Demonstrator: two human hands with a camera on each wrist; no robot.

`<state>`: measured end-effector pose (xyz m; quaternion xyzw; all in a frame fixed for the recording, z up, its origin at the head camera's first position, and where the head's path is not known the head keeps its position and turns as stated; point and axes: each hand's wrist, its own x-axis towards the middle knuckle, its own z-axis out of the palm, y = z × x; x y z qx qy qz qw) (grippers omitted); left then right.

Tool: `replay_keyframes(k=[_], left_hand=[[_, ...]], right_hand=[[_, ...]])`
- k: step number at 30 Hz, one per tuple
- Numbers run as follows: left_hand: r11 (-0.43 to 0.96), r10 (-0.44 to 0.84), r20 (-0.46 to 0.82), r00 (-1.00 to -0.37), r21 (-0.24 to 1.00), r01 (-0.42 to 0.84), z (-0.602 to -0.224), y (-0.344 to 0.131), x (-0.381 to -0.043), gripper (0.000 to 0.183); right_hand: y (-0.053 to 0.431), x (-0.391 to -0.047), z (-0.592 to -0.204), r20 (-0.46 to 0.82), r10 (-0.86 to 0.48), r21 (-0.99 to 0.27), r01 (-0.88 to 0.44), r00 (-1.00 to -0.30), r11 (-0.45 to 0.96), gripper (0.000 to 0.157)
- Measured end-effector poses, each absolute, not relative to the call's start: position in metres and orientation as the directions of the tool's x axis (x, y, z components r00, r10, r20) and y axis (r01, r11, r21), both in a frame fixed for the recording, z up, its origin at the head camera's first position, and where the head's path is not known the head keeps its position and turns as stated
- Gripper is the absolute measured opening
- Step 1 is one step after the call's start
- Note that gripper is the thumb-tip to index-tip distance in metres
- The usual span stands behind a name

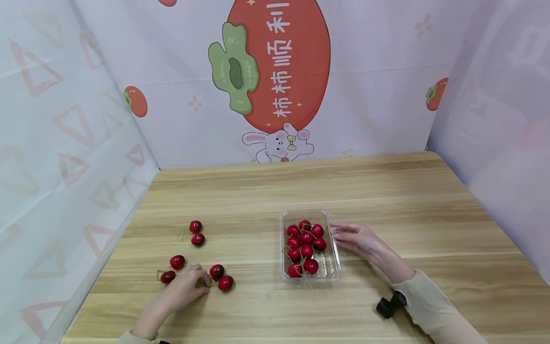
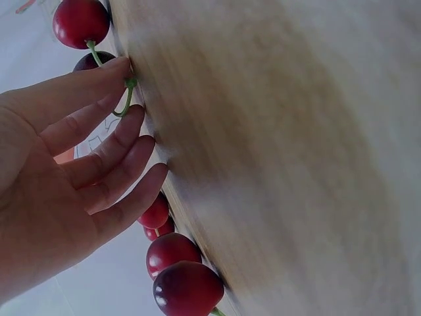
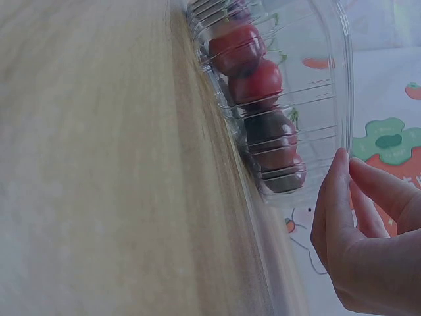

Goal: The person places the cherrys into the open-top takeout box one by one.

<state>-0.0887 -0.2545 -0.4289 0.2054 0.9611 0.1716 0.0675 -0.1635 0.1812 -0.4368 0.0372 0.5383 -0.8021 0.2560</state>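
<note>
Two joined cherries [image 1: 221, 277] lie on the table beside my left hand [image 1: 185, 286]. Their green stem [image 2: 129, 99] runs between the thumb and index finger, which pinch it; the other fingers are loosely bent. Just right of the middle is a clear plastic box [image 1: 330, 272], with several red cherries [image 1: 306, 238] inside. At its right side my right hand [image 1: 363, 241] reaches out with fairly straight fingers. In the right wrist view the fingertips [image 3: 341, 158] touch the box's rim from outside.
Behind the left hand lies another pair of cherries [image 1: 196, 232], and one more pair [image 1: 172, 269] sits just left of it. The wooden table [image 1: 240, 186] meets a printed cloth backdrop [image 1: 180, 134] at its far edge. A black device [image 1: 391, 305] is on the right wrist.
</note>
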Motion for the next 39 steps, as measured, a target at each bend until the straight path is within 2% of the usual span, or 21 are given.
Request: replay_keyframes(k=[15, 26, 39], left_hand=[[0.823, 0.449, -0.034, -0.893, 0.405, 0.399, -0.4278, -0.2594, -0.0896, 0.012], [0.757, 0.458, -0.029, -0.889, 0.537, 0.372, -0.4232, -0.2601, -0.0897, 0.005], [0.732, 0.44, 0.042, -0.897, 0.561, 0.386, -0.4197, -0.254, -0.0926, 0.003]], right_hand=[[0.1803, -0.1647, -0.4375, -0.323, -0.381, -0.844, 0.445, -0.867, -0.298, 0.03], [0.1804, -0.165, -0.4386, -0.325, -0.381, -0.841, 0.449, -0.866, -0.302, 0.03], [0.181, -0.1648, -0.4388, -0.327, -0.378, -0.838, 0.45, -0.866, -0.307, 0.029]])
